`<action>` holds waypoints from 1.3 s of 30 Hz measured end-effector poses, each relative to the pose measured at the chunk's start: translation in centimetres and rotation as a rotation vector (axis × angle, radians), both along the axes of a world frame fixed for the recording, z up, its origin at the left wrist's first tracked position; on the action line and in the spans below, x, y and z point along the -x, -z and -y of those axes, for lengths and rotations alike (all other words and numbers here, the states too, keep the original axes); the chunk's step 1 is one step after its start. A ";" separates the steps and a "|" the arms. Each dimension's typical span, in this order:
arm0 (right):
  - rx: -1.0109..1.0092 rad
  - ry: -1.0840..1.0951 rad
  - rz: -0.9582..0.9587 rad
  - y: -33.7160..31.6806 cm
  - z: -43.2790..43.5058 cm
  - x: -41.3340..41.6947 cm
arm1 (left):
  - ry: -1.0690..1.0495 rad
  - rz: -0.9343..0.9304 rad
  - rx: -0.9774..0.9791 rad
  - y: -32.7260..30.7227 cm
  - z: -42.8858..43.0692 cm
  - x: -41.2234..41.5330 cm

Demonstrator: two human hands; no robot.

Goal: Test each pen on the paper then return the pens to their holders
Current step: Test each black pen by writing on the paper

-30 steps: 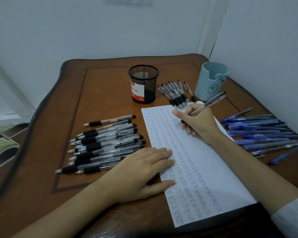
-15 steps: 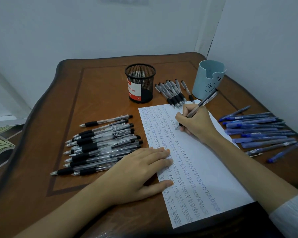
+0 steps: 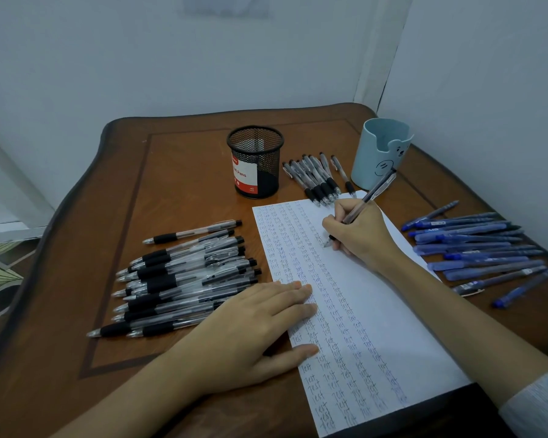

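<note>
Two hands meet the paper: the left hand lies flat on its left edge, grip spread, while the right hand — grip pinching a pen — sets the tip on the sheet's upper part. Left of the paper lie black pens, right of it blue pens, beyond it a mesh holder and a blue holder.

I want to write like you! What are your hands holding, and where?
The right hand has its grip on a pen, low on the barrel near the tip. The left hand lies flat on the paper, holding nothing.
</note>
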State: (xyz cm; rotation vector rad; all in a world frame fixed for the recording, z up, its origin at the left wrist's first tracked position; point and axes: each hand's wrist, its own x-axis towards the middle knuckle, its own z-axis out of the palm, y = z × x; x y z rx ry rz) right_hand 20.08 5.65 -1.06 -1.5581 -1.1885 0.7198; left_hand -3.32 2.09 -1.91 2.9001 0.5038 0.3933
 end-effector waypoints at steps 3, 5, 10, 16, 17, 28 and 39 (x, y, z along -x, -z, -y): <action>0.007 0.009 -0.009 0.0 0.0 -0.1 | 0.003 0.004 -0.003 -0.1 0.0 -0.1; 0.002 0.040 -0.044 0.2 0.0 -0.3 | 0.006 0.006 -0.003 -0.1 0.0 -0.1; -0.004 0.016 -0.058 0.3 0.0 -0.3 | 0.004 0.005 0.003 0.0 0.0 0.0; -0.005 0.009 -0.063 0.2 0.1 -0.2 | 0.003 0.003 -0.004 0.0 0.0 0.0; -0.009 0.016 -0.064 0.3 0.1 -0.3 | 0.005 0.005 -0.003 0.0 0.0 0.0; -0.015 0.029 -0.018 0.5 -0.2 -0.3 | 0.005 0.005 -0.005 0.1 0.0 0.0; -0.018 0.079 -0.492 -0.5 -0.2 -1.2 | 0.004 0.011 -0.008 0.1 0.0 0.1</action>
